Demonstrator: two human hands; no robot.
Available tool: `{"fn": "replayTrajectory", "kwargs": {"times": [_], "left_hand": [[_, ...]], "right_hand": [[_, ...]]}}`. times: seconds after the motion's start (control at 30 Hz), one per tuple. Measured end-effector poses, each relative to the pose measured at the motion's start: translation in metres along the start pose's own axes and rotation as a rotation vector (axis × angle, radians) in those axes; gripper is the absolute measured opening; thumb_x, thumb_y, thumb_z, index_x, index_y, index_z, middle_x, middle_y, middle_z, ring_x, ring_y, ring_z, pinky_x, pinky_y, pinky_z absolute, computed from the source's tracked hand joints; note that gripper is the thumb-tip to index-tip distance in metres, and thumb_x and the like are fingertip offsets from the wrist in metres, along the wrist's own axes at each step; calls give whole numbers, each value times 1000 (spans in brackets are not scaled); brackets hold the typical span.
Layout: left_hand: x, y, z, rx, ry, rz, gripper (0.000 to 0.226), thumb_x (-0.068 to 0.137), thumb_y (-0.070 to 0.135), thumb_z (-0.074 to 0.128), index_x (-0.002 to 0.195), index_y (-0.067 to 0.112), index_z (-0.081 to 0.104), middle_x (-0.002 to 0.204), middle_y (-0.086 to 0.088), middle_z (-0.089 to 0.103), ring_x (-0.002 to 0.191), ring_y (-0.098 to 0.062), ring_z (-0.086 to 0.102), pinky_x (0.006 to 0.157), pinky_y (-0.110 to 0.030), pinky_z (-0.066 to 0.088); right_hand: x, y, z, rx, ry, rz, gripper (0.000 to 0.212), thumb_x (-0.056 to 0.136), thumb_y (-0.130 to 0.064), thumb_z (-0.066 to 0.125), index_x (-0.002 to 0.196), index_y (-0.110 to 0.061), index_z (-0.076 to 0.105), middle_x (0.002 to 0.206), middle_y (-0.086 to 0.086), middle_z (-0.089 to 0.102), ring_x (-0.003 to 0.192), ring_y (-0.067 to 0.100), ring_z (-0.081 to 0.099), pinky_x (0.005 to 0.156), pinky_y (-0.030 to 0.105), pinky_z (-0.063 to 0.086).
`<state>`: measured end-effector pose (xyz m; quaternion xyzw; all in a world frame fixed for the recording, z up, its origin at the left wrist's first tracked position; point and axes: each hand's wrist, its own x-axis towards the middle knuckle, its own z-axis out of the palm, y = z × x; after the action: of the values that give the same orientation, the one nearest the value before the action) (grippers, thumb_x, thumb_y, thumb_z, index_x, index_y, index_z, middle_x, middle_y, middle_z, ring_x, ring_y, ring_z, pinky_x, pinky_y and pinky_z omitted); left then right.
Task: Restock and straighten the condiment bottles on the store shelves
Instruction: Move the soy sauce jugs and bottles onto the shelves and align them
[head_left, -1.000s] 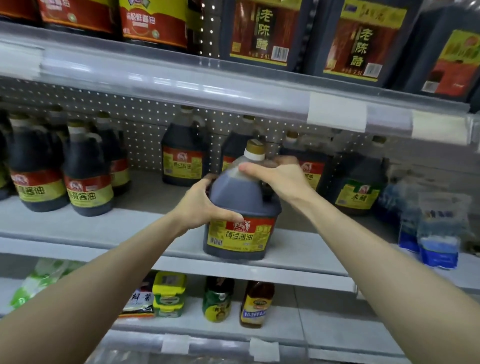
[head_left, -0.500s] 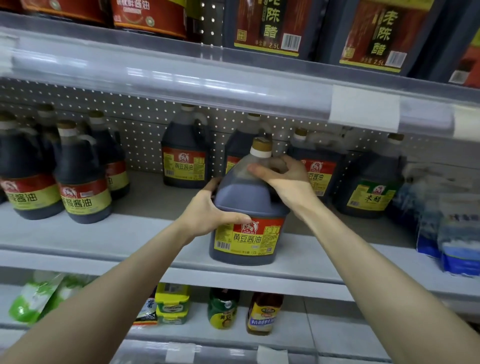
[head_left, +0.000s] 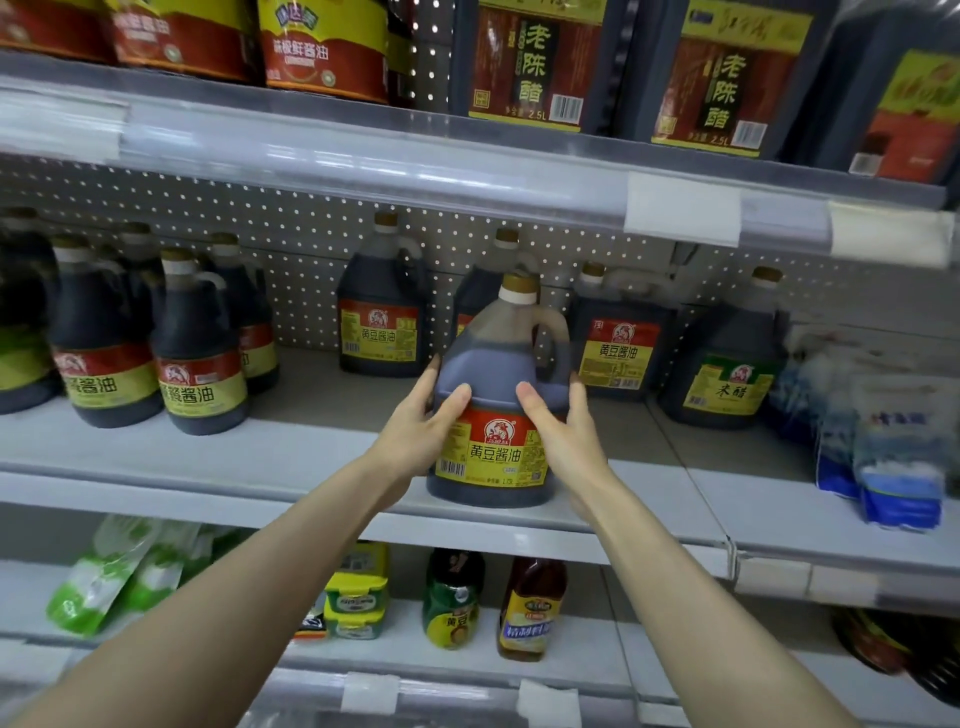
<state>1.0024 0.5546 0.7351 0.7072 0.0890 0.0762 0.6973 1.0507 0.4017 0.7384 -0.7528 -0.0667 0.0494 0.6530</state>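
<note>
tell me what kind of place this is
Most likely a grocery store aisle: a pegboard-backed shelf with a price-tag strip on the edge above, rows of same-brand soy sauce jugs, and barcoded vinegar jugs above.

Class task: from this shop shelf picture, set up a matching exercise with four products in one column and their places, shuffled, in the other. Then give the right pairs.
Products
1. soy sauce jug
2. green-label vinegar jug
3. 2.5L dark vinegar jug
4. small green bottle

Places
A. on the top shelf
B. on the bottom shelf
C. at the front edge of the middle shelf, gripped between the left hand and right hand
D. farther back on the middle shelf, to the right

Pairs: 1-C, 2-D, 3-A, 4-B
</note>
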Motion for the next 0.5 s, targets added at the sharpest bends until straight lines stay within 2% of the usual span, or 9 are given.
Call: {"fn": "replayTrajectory", "kwargs": {"times": [0.1, 0.17, 0.27, 0.33, 0.43, 0.5], "left_hand": [[-5, 2, 0, -49, 2, -27, 66, 97, 34, 51, 152, 38, 14, 123, 9, 54, 86, -1, 55, 57, -32, 49], [-6, 1, -1, -98, 15, -38, 69, 97, 30, 53, 153, 36, 13, 119, 8, 53, 86, -5, 55, 65, -41, 50], [-5, -1, -1, -127, 28, -46, 69, 96, 28, 56, 152, 35, 17, 120, 4, 56, 90, -11, 59, 72, -48, 50], [-3, -2, -1, -126, 32, -42, 66, 96, 28, 56, 152, 34, 21, 118, 2, 60, 94, -15, 61, 70, -47, 53], [3, -4, -3, -111, 46, -44, 64, 95, 31, 58, 150, 34, 27, 122, -4, 62, 100, -21, 64, 77, -55, 54], [6, -4, -2, -103, 52, -41, 63, 94, 32, 59, 150, 33, 29, 122, -5, 63, 102, -23, 64, 77, -57, 54]], "right_hand": [[-3, 3, -3, 23, -21, 56, 86, 84, -56, 62, 152, -39, 11, 148, -1, 43, 124, 26, 53, 97, 48, 49], [-4, 2, -6, 31, -31, 94, 84, 85, -57, 60, 151, -42, 10, 147, 0, 44, 122, 28, 53, 94, 58, 48], [-4, 1, -9, 42, -28, 88, 79, 89, -50, 59, 152, -39, 13, 146, 2, 44, 115, 26, 55, 79, 51, 51], [-2, 2, -10, 39, -16, 82, 78, 88, -49, 61, 152, -39, 16, 144, 2, 46, 116, 28, 57, 81, 53, 54], [2, 4, -9, 37, -13, 86, 77, 87, -50, 62, 151, -39, 21, 141, 2, 50, 113, 27, 59, 84, 61, 52], [5, 4, -9, 38, -13, 81, 77, 88, -49, 62, 151, -39, 20, 139, 3, 51, 110, 25, 60, 81, 55, 54]]}}
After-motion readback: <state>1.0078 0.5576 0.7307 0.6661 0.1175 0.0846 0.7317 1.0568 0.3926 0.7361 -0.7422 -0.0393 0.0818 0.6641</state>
